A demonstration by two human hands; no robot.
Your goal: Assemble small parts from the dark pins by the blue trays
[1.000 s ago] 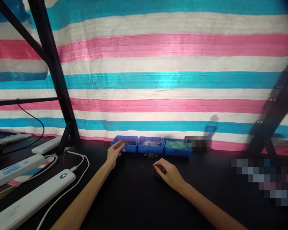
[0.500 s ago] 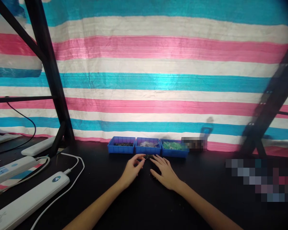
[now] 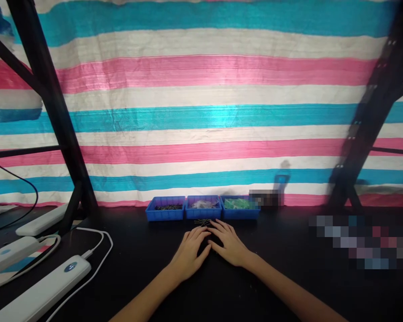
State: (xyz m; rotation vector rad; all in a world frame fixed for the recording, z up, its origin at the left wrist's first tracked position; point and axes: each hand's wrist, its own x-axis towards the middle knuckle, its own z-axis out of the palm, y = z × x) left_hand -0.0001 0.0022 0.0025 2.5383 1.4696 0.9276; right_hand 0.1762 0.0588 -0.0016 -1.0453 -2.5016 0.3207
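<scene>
- Small pile of thin dark pins (image 3: pixel 203 222) sits loose on the black table (image 3: pixel 289 277), right in front of the middle blue tray and just past both sets of fingertips.
- Left hand (image 3: pixel 190 252) lies palm down on the table, fingers relaxed and slightly spread, tips right by the pins. Not gripping anything as far as I can see.
- Right hand (image 3: pixel 229 245) is the same deal: flat, fingers loose, nothing in it. It's touching or nearly touching the left hand, can't really tell which.
- Behind the pins, three blue trays in a row against the striped tarp (image 3: pixel 201 116): left tray (image 3: pixel 165 209) has dark pins, middle tray (image 3: pixel 203 208) has clear-ish bits, right tray (image 3: pixel 240 208) has green pieces.
- Way off left, white power strips (image 3: pixel 43 293) with white cables, next to a black frame leg (image 3: pixel 53 116).
</scene>
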